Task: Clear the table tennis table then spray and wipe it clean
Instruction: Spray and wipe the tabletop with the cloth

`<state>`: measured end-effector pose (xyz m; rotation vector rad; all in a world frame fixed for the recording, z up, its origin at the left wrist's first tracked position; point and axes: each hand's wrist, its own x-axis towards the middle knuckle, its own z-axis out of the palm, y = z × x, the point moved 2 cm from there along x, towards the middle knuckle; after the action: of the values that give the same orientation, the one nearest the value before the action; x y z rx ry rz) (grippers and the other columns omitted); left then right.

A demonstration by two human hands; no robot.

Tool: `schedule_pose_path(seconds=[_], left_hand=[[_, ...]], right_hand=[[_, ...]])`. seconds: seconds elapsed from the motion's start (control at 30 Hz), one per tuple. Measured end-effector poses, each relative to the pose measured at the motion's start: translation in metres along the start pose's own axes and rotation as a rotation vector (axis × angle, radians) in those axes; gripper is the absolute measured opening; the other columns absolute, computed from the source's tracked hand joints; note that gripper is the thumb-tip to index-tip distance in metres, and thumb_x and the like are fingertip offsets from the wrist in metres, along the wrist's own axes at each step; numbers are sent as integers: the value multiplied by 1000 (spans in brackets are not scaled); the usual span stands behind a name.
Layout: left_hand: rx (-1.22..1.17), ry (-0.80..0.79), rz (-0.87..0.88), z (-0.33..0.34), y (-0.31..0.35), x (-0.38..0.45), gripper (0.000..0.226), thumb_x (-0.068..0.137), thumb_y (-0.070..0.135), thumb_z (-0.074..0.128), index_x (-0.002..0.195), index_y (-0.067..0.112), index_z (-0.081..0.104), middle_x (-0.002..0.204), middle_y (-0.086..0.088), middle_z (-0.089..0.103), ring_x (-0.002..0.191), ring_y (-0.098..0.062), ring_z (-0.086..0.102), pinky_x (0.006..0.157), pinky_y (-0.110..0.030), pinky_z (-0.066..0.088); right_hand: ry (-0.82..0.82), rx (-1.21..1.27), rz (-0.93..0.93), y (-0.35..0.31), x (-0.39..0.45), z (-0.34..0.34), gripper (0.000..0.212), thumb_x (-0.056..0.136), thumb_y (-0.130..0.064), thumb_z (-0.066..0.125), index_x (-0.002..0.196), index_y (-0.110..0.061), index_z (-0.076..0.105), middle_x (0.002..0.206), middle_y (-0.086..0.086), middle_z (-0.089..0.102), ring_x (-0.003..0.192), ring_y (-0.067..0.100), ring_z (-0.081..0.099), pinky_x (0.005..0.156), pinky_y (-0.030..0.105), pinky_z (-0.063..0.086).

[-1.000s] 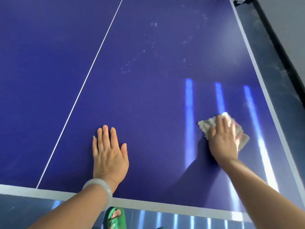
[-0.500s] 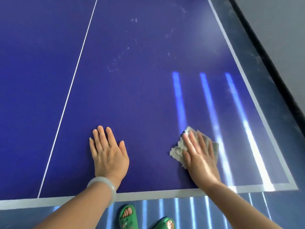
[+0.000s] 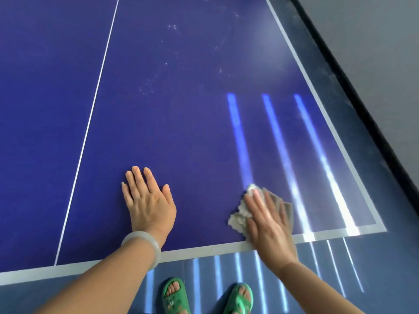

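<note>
The blue table tennis table [image 3: 186, 137] fills the view, with a white centre line and white edge lines. My right hand [image 3: 268, 219] lies flat on a crumpled pale cloth [image 3: 239, 217] and presses it onto the table near the front edge. The cloth shows to the left of the fingers and beyond them. My left hand [image 3: 148, 200] rests palm down on the table with its fingers spread, holding nothing, to the left of the cloth. Faint pale specks [image 3: 158, 80] dot the surface farther up the table.
The table's front edge runs just below my hands, and its right edge [image 3: 317, 91] slants up the view. Beyond that lie a dark floor strip and a grey wall [image 3: 374, 53]. My feet in green sandals [image 3: 175, 295] stand on the shiny floor below the table.
My right hand has swept the cloth from the right side toward me and leftward, ending near the front edge. My left hand has stayed flat in place.
</note>
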<state>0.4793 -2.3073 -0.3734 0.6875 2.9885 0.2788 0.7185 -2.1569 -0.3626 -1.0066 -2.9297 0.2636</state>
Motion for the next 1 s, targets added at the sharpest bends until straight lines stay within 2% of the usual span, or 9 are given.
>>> schedule_pose_path(seconds=[0.13,0.3,0.43,0.5,0.63,0.7,0.9,0.93,1.0], left_hand=[[-16,4,-2,-1,0,0,65,98,35,42,151,2,25,160,-21,17,149,-35,12,122,-50,8],[-53,-63,-59,-10,-1,6,64,99,33,46,152,5,24,162,-17,12,150,-31,6,122,-46,4],[-128,-29,-15,-21,42,1,56,97,18,53,146,-1,35,157,-20,22,148,-34,14,122,-45,11],[-190,-15,32,-18,90,-18,56,97,20,53,146,0,34,156,-19,24,148,-33,15,122,-43,12],[-181,-83,-105,7,166,-52,67,99,38,43,150,-2,23,159,-21,14,149,-35,7,122,-47,6],[-139,-74,-170,18,179,-59,71,99,41,41,152,-2,19,161,-21,10,150,-34,4,121,-48,3],[-31,22,-191,33,185,-62,70,96,36,46,149,-6,25,158,-25,18,148,-38,12,121,-52,8],[-26,23,-190,33,186,-62,70,96,35,46,149,-6,26,158,-25,19,148,-38,12,121,-52,8],[-17,19,-198,33,186,-62,70,96,34,45,149,-6,25,158,-25,18,148,-38,12,121,-51,8]], right_hand=[[16,-11,243,49,-6,-8,56,99,-37,19,153,-23,28,161,-4,21,150,19,13,121,45,10],[47,-16,250,51,-3,-4,56,99,-33,22,152,-21,33,160,-2,24,149,21,16,119,49,14],[11,2,236,50,-2,-5,57,99,-35,19,153,-20,30,161,-2,21,150,20,10,118,52,17],[4,11,172,54,-3,-8,56,99,-34,22,152,-20,29,161,-1,23,150,23,12,117,51,16],[-52,-8,-121,86,-5,-15,54,99,-31,30,152,-22,32,161,-2,22,149,25,18,117,51,14],[-81,-12,-194,115,-7,-20,53,100,-31,31,153,-24,31,162,-5,19,150,22,16,117,51,15],[-109,-17,-276,205,-5,-39,52,102,-33,25,153,-24,28,162,-6,20,151,21,14,117,51,16],[-121,-10,-240,217,1,-40,52,102,-34,24,153,-25,26,162,-8,18,151,20,11,118,50,13],[-94,32,1,229,22,-42,52,103,-33,24,155,-30,20,163,-11,11,151,17,4,121,46,5]])
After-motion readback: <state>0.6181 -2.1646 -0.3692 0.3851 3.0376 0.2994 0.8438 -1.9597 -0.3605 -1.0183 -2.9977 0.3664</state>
